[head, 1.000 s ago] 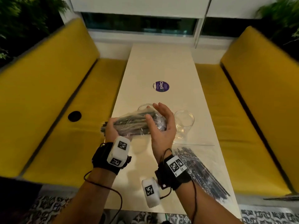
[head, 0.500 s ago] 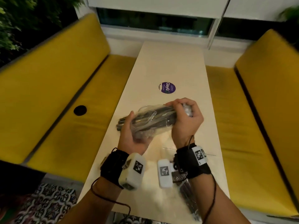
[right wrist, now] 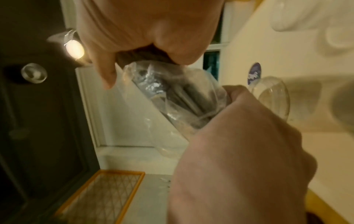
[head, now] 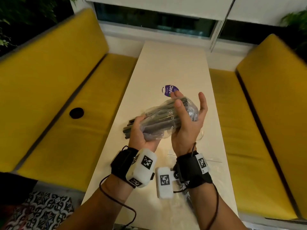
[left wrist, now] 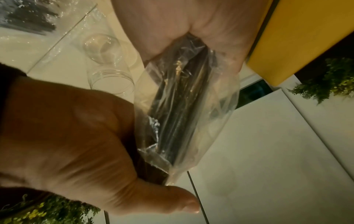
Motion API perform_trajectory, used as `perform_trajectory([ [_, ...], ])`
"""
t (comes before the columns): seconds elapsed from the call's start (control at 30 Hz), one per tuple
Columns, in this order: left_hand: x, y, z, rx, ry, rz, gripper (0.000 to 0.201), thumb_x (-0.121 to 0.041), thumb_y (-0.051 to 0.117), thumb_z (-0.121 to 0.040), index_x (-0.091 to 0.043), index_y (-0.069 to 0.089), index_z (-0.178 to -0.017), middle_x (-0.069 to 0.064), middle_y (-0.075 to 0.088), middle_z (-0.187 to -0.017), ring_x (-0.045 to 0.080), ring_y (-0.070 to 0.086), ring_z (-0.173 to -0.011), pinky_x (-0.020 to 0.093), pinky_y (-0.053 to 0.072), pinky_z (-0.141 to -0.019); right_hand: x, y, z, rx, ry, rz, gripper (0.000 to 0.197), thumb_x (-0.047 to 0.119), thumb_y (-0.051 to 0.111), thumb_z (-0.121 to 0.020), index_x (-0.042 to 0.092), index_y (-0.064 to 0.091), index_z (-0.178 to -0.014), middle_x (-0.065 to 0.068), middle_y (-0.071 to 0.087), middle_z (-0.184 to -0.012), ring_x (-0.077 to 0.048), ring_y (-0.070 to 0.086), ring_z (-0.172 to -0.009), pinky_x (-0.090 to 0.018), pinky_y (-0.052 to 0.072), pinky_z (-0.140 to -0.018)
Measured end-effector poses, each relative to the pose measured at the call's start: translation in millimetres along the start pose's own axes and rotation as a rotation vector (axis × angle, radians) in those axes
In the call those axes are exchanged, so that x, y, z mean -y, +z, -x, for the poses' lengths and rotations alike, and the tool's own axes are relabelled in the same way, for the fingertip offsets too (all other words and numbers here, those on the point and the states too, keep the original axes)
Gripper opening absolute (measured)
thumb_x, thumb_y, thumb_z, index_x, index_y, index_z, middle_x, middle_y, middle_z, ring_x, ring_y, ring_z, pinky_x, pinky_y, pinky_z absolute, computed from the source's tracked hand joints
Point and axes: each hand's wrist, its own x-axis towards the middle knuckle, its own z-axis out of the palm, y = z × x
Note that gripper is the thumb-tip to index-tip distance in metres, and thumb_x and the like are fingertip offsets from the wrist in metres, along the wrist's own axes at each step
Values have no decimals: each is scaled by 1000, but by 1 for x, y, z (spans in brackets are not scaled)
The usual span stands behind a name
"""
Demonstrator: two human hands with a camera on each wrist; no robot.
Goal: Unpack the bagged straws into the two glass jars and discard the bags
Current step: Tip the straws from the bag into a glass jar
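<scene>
- The clear plastic bag of dark straws is held above the pale worktop, long axis running from near-left up to far-right.
- Left hand clamps the near end, where bare straw tips poke out.
- Right hand cups the far end, fingers loosely spread, thumb pressing on top.
- A clear glass jar lies on its side just beneath the hands.
- The round purple sticker reads "Clay…", the rest hidden.

Long cream table between yellow benches, purple round sticker, clear glass jar, second bag of straws
</scene>
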Motion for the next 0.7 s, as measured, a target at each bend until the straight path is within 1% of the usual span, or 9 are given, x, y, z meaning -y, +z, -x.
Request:
perform_trajectory([
  [0.07, -3, -4, -3, -19, 6, 5, 23, -5, 52, -108, -8, 74, -115, 19, 82, -106, 30, 82, -93, 50, 63, -88, -5, 0, -3, 96, 29, -11, 83, -1, 78, -83, 19, 36, -152, -33, 64, -135, -46, 62, -128, -60, 48, -110],
  [0.13, -8, -4, -5, -20, -50, 100, 27, -18, 52, -108, -6, 73, -120, 23, 79, -114, 34, 80, -99, 51, 64, -89, -9, 4, -3, 179, 26, 96, 79, -1, 80, -80, 14, 41, -147, -32, 65, -132, -46, 62, -127, -62, 48, -109],
  [0.27, -4, -4, -7, 4, -121, 131, 43, -34, 57, -105, -6, 69, -136, 22, 77, -121, 35, 74, -108, 42, 63, -83, -15, 11, -10, -12, -3, 158, 55, -11, 80, -76, -3, 55, -125, -28, 70, -101, -45, 70, -98, -72, 52, -97],
  [0.4, 0, -19, -6, 113, -317, 14, 69, -64, 70, -93, -16, 67, -142, 20, 72, -137, 37, 69, -126, 50, 53, -109, -8, -2, -35, -203, -9, 75, 59, -5, 84, -68, -15, 57, -119, -41, 65, -102, -48, 70, -84, -73, 57, -82],
  [0.5, -4, -43, -8, 143, -366, -45, 84, -80, 56, -91, -14, 66, -141, 20, 70, -139, 39, 68, -126, 56, 46, -114, 2, -16, -59, -276, -38, 11, 60, -3, 81, -70, -22, 54, -121, -31, 64, -102, -41, 70, -85, -68, 60, -83],
  [0.57, -8, -62, -15, -12, -250, -242, 69, -67, 45, -104, -7, 71, -126, 19, 77, -120, 33, 72, -100, 44, 54, -88, 7, -22, -74, -321, -48, -10, 47, -4, 81, -71, -14, 60, -113, -29, 64, -101, -43, 68, -87, -70, 59, -82],
  [0.63, -12, -74, -27, -269, 7, -621, 30, -32, 48, -109, -12, 70, -111, 11, 73, -102, 26, 63, -80, 31, 44, -62, 7, -24, -82, -386, -53, -3, 45, -5, 81, -68, -7, 64, -110, -28, 66, -99, -43, 68, -85, -68, 60, -80],
  [0.67, -14, -80, -37, -350, 124, -833, 16, -20, 54, -106, -15, 66, -114, 7, 69, -106, 24, 62, -83, 28, 43, -62, 6, -24, -85, -424, -56, 10, 44, -4, 81, -66, -7, 65, -108, -26, 67, -97, -42, 69, -83, -66, 61, -79],
  [0.7, -14, -84, -47, -355, 218, -1027, 25, -15, 63, -101, -19, 61, -126, 5, 65, -116, 23, 64, -95, 27, 47, -69, 3, -26, -88, -462, -60, 25, 44, -4, 81, -65, -10, 65, -106, -25, 69, -96, -40, 70, -81, -62, 63, -78],
])
